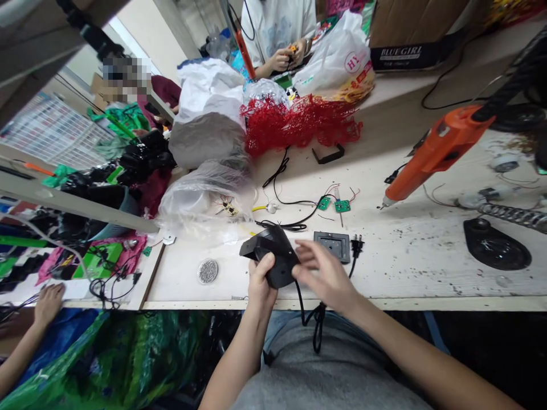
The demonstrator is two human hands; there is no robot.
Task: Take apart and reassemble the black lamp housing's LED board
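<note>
A black plastic housing (277,250) with an angled front is held over the table's near edge. My left hand (261,279) grips it from below, thumb on its face. Beside its right edge is my right hand (322,276), fingers apart; whether the fingertips touch the housing I cannot tell. A black cord (300,302) runs down from the housing to a tied bundle above my lap. Just past my right hand lie a dark rectangular plastic part (332,245) and a two-pin plug (357,246). Small green circuit boards (342,206) with thin wires rest farther back.
An orange electric screwdriver (431,154) hangs at the right, tip near the tabletop. A round dish of small screws (208,271) sits left. Red netting (299,122), plastic bags (205,193) and a cardboard box (416,34) stand behind. Co-workers' hands (290,57) show across the table and at far left.
</note>
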